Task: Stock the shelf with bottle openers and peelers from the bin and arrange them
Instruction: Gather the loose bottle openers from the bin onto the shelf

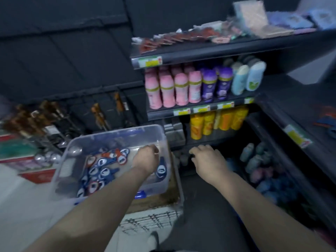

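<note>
A clear plastic bin (116, 135) sits at the lower left on a crate. It holds several blue and red bottle openers (101, 170) in a loose pile. My left hand (145, 159) is inside the bin by its right wall, fingers curled at the top end of a blue bottle opener (161, 170) that hangs upright below them. My right hand (209, 159) hovers to the right of the bin, before the dark lower shelf (200, 142), with relaxed fingers and nothing in it. The frame is blurred by motion.
Pink and purple bottles (181, 90) fill the middle shelf and yellow cans (218, 122) stand below them. Packets (181, 39) lie on the top shelf. Brown-handled utensils (45, 120) hang on hooks at the left. Blue and pink bottles (260, 160) crowd the bottom right.
</note>
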`<act>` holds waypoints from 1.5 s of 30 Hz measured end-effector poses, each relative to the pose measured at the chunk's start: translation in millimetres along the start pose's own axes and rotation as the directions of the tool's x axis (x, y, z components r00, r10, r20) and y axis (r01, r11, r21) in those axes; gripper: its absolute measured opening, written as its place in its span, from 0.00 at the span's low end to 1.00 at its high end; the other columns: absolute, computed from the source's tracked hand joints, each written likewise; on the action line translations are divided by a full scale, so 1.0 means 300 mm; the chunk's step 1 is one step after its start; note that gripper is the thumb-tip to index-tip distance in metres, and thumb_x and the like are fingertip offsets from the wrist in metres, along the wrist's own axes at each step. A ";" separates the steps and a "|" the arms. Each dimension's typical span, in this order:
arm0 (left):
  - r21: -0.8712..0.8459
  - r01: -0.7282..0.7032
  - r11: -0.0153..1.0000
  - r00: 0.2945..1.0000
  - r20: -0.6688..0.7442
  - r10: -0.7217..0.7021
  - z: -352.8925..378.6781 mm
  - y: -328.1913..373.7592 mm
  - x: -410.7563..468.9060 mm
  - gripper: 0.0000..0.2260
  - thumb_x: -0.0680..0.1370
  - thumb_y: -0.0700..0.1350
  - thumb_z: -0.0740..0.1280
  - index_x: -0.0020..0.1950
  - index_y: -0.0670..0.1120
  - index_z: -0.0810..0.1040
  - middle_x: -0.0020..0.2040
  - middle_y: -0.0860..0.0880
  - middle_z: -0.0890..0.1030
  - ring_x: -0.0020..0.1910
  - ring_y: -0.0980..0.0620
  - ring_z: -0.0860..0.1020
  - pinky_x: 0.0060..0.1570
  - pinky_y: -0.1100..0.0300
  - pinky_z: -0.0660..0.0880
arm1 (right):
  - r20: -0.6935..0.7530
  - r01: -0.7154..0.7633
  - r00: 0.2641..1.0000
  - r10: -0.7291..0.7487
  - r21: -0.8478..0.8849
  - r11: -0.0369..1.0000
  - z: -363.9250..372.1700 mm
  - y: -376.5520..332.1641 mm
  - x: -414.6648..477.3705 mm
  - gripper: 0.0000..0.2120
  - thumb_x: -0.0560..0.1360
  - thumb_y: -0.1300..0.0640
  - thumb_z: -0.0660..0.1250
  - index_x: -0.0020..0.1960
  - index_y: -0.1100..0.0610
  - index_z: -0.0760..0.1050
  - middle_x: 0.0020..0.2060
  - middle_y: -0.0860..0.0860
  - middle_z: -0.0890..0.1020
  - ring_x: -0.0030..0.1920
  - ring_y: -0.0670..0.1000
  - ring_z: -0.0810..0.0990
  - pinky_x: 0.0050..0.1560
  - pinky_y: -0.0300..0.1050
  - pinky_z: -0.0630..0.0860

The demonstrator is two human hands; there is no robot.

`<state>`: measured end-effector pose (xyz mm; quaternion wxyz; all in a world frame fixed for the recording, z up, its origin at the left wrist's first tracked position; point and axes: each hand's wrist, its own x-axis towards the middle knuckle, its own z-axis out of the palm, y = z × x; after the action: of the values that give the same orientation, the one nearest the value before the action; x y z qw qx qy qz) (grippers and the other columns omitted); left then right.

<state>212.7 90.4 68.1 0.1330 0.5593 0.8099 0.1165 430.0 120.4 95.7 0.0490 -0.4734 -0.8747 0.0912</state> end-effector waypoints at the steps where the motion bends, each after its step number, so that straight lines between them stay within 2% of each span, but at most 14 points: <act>1: 0.002 0.041 0.999 0.999 0.000 -0.041 -0.016 -0.079 0.000 0.10 0.77 0.44 0.64 0.57 0.47 0.79 0.56 0.45 0.82 0.56 0.44 0.79 0.55 0.55 0.75 | 0.024 0.022 0.999 -0.022 -0.002 1.000 0.025 -0.058 0.042 0.14 0.81 0.54 0.56 0.65 0.52 0.70 0.61 0.51 0.74 0.62 0.55 0.70 0.58 0.51 0.69; 5: 0.004 0.178 0.984 0.981 0.075 -0.178 -0.051 -0.390 0.028 0.13 0.77 0.44 0.62 0.60 0.45 0.77 0.55 0.42 0.82 0.54 0.41 0.79 0.52 0.54 0.75 | 0.115 0.085 0.989 -0.090 0.047 0.995 0.123 -0.298 0.211 0.15 0.79 0.56 0.59 0.66 0.52 0.70 0.61 0.52 0.74 0.62 0.55 0.70 0.59 0.50 0.71; 8: 0.025 0.217 0.976 0.955 0.203 -0.217 -0.064 -0.571 0.068 0.12 0.76 0.44 0.62 0.58 0.46 0.77 0.54 0.42 0.82 0.52 0.42 0.81 0.50 0.53 0.77 | 0.253 0.002 0.966 -0.044 0.163 0.987 0.243 -0.423 0.317 0.16 0.79 0.58 0.60 0.66 0.54 0.70 0.59 0.52 0.75 0.61 0.56 0.74 0.57 0.46 0.72; 12: 0.036 0.207 0.978 0.907 0.367 -0.206 -0.069 -0.720 0.130 0.17 0.73 0.51 0.72 0.57 0.44 0.76 0.54 0.43 0.80 0.54 0.43 0.78 0.51 0.54 0.75 | 0.456 -0.211 0.880 0.134 0.123 0.970 0.402 -0.461 0.408 0.08 0.80 0.64 0.55 0.49 0.55 0.72 0.44 0.58 0.74 0.50 0.56 0.74 0.53 0.46 0.71; 16: 0.054 0.168 0.984 0.866 0.468 -0.173 -0.039 -0.792 0.175 0.14 0.74 0.47 0.70 0.58 0.44 0.77 0.57 0.43 0.80 0.55 0.43 0.77 0.51 0.55 0.74 | 0.584 -0.291 0.757 0.293 -0.100 0.952 0.480 -0.448 0.417 0.20 0.79 0.62 0.59 0.70 0.58 0.64 0.66 0.65 0.67 0.62 0.61 0.73 0.56 0.47 0.73; 18: 0.065 0.146 0.987 0.854 0.496 -0.158 -0.024 -0.805 0.186 0.17 0.73 0.46 0.71 0.60 0.44 0.77 0.58 0.45 0.79 0.57 0.44 0.76 0.53 0.55 0.73 | 0.556 -0.189 0.791 0.255 -0.173 0.966 0.513 -0.457 0.423 0.30 0.77 0.60 0.61 0.75 0.53 0.53 0.72 0.61 0.59 0.64 0.59 0.71 0.57 0.47 0.72; 23: 0.017 0.131 0.991 0.879 0.461 -0.124 0.013 -0.817 0.198 0.13 0.74 0.43 0.69 0.59 0.46 0.79 0.58 0.46 0.80 0.57 0.46 0.77 0.55 0.55 0.74 | 0.510 -0.212 0.839 0.190 -0.015 0.977 0.564 -0.530 0.472 0.17 0.75 0.60 0.66 0.63 0.57 0.70 0.61 0.57 0.74 0.58 0.55 0.75 0.56 0.44 0.70; 27: -0.005 0.147 0.989 0.887 0.443 -0.130 0.032 -0.811 0.210 0.13 0.73 0.43 0.70 0.57 0.48 0.78 0.58 0.48 0.80 0.56 0.47 0.78 0.55 0.54 0.75 | 0.485 -0.256 0.842 0.238 -0.030 0.966 0.577 -0.541 0.483 0.22 0.72 0.56 0.69 0.62 0.55 0.66 0.58 0.55 0.74 0.58 0.57 0.74 0.55 0.47 0.71; 32: 0.011 0.115 0.993 0.916 0.384 -0.111 0.068 -0.750 0.211 0.10 0.78 0.42 0.62 0.58 0.45 0.77 0.58 0.45 0.80 0.56 0.45 0.77 0.54 0.55 0.73 | 0.549 -0.384 0.782 0.294 0.054 0.922 0.538 -0.473 0.529 0.26 0.65 0.54 0.77 0.52 0.57 0.62 0.44 0.55 0.77 0.45 0.57 0.79 0.41 0.45 0.71; 35: 0.004 0.139 0.990 0.910 0.394 -0.130 0.105 -0.671 0.208 0.12 0.79 0.44 0.61 0.60 0.45 0.75 0.58 0.42 0.79 0.56 0.42 0.77 0.55 0.51 0.75 | 0.539 -0.321 0.818 0.202 0.135 0.937 0.521 -0.444 0.560 0.15 0.72 0.54 0.71 0.49 0.58 0.66 0.46 0.58 0.78 0.43 0.56 0.77 0.39 0.44 0.68; 37: 0.014 0.185 0.983 0.903 0.391 -0.176 0.137 -0.606 0.209 0.12 0.76 0.48 0.65 0.57 0.44 0.73 0.55 0.42 0.79 0.52 0.40 0.78 0.49 0.49 0.77 | 0.520 -0.286 0.840 0.158 0.176 0.942 0.502 -0.430 0.584 0.07 0.76 0.54 0.64 0.45 0.59 0.71 0.46 0.58 0.79 0.42 0.56 0.77 0.35 0.42 0.66; 40: 0.033 0.247 0.968 0.897 0.371 -0.241 0.190 -0.522 0.215 0.22 0.73 0.50 0.71 0.60 0.42 0.67 0.56 0.42 0.76 0.54 0.39 0.77 0.46 0.48 0.75 | 0.549 -0.183 0.828 0.110 0.081 0.980 0.446 -0.415 0.604 0.10 0.78 0.55 0.61 0.52 0.61 0.75 0.51 0.59 0.78 0.47 0.57 0.78 0.39 0.42 0.68; 43: 0.027 0.317 0.948 0.893 0.329 -0.308 0.235 -0.505 0.219 0.17 0.75 0.43 0.68 0.59 0.43 0.66 0.57 0.41 0.77 0.55 0.38 0.78 0.48 0.46 0.74 | 0.651 -0.078 0.752 0.102 -0.065 0.995 0.442 -0.401 0.590 0.17 0.80 0.54 0.59 0.65 0.61 0.70 0.60 0.59 0.72 0.58 0.58 0.75 0.52 0.45 0.72; 45: 0.013 0.344 0.939 0.883 0.335 -0.328 0.239 -0.517 0.221 0.12 0.76 0.45 0.66 0.57 0.42 0.70 0.55 0.41 0.79 0.54 0.38 0.78 0.49 0.47 0.74 | 0.709 -0.061 0.698 0.104 -0.086 0.994 0.486 -0.386 0.568 0.17 0.79 0.55 0.62 0.66 0.58 0.69 0.61 0.58 0.72 0.58 0.58 0.75 0.52 0.45 0.74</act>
<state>79.4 101.6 -57.2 0.2986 0.4187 0.8575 0.0149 217.0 184.5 -23.2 -0.3099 -0.4412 -0.8059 0.2446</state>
